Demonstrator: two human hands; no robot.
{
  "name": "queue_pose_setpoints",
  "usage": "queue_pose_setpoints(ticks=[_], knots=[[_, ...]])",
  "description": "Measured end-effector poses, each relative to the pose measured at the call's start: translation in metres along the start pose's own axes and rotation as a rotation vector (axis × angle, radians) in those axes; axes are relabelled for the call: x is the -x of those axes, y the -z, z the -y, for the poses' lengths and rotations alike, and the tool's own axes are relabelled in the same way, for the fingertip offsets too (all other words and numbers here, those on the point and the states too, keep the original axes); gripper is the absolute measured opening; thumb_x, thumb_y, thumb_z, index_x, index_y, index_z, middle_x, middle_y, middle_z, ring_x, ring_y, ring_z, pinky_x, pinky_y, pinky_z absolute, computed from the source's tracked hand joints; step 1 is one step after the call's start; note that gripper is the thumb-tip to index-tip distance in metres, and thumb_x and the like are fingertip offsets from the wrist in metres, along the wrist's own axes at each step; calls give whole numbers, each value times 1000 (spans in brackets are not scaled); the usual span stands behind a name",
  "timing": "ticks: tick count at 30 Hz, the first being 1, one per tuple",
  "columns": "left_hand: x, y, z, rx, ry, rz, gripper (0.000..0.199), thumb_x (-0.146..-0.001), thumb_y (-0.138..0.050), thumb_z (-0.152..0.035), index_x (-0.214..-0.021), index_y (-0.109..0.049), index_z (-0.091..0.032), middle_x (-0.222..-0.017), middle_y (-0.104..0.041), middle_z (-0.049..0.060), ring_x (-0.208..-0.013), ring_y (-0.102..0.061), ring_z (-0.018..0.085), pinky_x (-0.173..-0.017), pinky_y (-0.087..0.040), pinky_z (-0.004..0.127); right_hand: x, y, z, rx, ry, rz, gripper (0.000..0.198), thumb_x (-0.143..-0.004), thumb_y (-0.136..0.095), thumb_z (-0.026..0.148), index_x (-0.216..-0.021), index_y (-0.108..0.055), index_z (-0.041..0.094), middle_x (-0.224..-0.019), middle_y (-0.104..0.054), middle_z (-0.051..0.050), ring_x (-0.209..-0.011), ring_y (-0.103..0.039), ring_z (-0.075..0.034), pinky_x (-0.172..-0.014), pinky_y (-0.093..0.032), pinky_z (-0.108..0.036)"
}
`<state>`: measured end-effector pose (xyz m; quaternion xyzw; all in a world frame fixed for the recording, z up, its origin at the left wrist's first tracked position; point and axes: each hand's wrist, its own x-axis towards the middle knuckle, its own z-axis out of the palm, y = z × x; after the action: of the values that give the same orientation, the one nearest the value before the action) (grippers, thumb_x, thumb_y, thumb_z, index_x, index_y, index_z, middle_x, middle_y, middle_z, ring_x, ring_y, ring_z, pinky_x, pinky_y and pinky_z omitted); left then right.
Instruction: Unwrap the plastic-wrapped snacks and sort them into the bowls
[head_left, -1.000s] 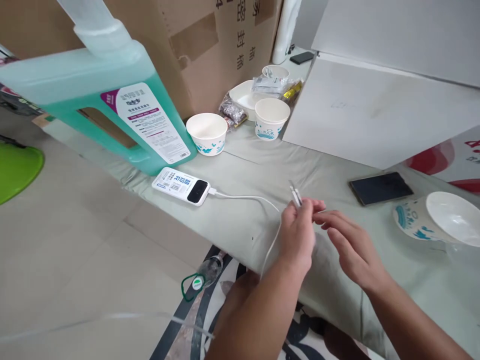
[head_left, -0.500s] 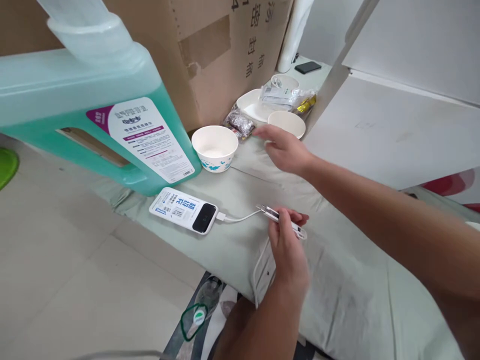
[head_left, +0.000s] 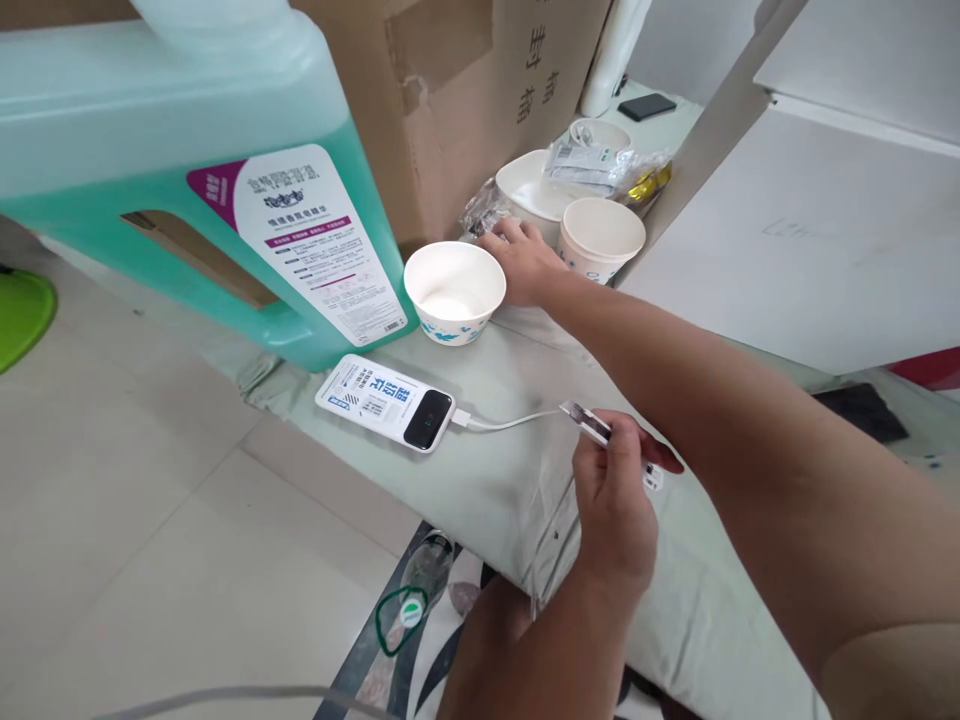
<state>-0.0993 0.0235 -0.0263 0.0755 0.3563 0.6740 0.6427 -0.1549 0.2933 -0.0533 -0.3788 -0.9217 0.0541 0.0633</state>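
Now the left hand (head_left: 616, 490) is closed round a knife (head_left: 589, 424), holding it above the desk (head_left: 517, 480), tip pointing away to the left; whether the tip touches the cable (head_left: 510, 425) I cannot tell. Farther out, the right hand (head_left: 525, 258) reaches behind the bowl (head_left: 454, 300), fingers bent at a packet (head_left: 480, 208); whether they grip it is hidden. Left of the cable lies the power bank (head_left: 386, 402), with the jug (head_left: 364, 215) behind it.

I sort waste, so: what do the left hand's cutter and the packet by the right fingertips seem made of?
Cutter: smooth, even white body, probably plastic; grey, shiny tip, likely metal. Packet: crinkled, with bright highlights, probably glossy plastic or foil.
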Motion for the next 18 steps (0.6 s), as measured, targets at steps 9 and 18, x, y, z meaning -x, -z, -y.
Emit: queue_pose_setpoints(ticks=[9, 18], knots=[[4, -6, 1, 55, 21, 151, 45, -87, -66, -59, -71, -51, -20, -61, -47, -3, -59, -48, 12, -64, -38, 30, 33, 19, 16, -2, -138, 95, 63, -66, -83, 48, -117, -59, 20, -134, -45, -18, -130, -38, -50, -102, -31, -79], [14, -6, -16, 152, 160, 526, 45, -81, -72, -58, -69, -51, -20, -52, -41, -6, -46, -44, 9, -52, -35, 28, 98, 33, 39, -81, -288, 125, 58, -73, -75, 45, -124, -59, 23, -132, -42, -17, -109, -58, -37, -94, -50, -57]])
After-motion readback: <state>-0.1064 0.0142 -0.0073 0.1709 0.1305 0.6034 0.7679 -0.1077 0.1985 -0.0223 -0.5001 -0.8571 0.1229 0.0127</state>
